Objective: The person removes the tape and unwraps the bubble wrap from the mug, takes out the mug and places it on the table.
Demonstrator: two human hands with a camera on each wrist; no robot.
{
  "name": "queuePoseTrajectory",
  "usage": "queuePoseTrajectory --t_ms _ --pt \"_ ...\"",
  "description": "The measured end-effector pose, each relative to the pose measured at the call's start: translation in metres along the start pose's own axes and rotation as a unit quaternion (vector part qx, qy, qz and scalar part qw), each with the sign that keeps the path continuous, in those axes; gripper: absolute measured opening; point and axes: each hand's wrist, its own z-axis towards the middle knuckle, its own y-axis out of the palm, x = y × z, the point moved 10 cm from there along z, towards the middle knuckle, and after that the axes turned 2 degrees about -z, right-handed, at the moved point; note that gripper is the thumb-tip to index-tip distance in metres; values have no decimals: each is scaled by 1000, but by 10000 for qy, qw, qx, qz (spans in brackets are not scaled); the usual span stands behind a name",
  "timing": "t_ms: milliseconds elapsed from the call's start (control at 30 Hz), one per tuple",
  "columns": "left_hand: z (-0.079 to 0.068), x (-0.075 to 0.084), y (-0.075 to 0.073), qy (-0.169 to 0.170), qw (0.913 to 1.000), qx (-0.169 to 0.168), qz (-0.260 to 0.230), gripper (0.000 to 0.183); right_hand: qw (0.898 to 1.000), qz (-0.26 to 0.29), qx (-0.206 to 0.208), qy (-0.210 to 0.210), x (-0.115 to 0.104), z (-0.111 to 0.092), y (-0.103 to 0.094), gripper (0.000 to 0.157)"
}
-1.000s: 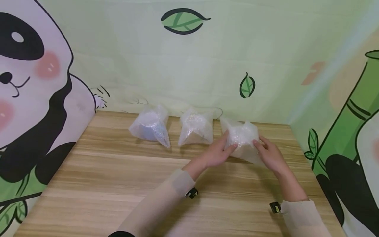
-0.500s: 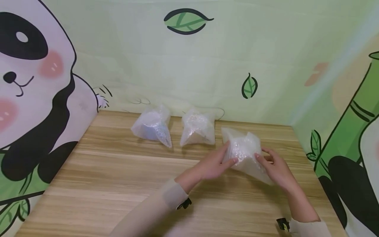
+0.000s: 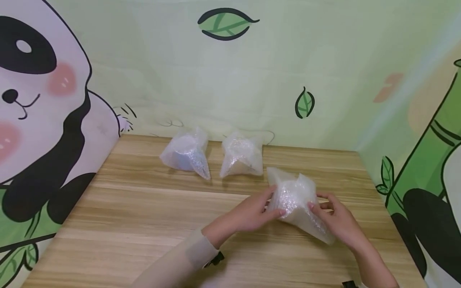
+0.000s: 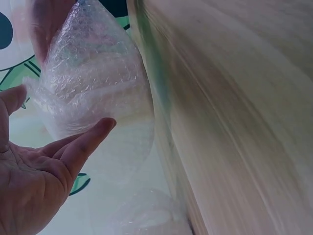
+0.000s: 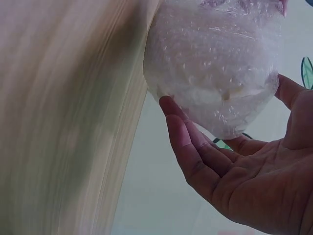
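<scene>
Both hands hold a bubble-wrapped package with pointed corners, right of the table's middle. My left hand grips its left side, thumb on the near face and fingers behind. The right hand holds the opposite side in a similar way. In the left wrist view the clear wrap shows its bubbles and crinkles, with the left hand beside it. From the right wrist, the package rests against the fingers of the right hand. Its contents are blurred by the wrap.
Two similar wrapped packages stand near the table's back edge: one with something blue inside, and a whitish one to its right. The wooden table meets a green printed backdrop with a panda and leaves.
Both hands have drawn the package from the back row toward the near side of the table, turning it slightly. The other two packages have stayed in place.
</scene>
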Motion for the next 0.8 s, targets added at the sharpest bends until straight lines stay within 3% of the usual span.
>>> queuePoseTrajectory --t_ms 167,333,800 --pt "-11 1 -1 42 9999 -56 -137 85 10000 4 -79 -8 -2 -7 7 75" --pt "-24 -1 -4 -145 9993 -62 -328 87 9998 7 -201 -40 -4 -13 15 74" --pt "-56 -14 -18 -323 9992 91 -200 84 9985 178 -323 -406 -23 -16 41 63"
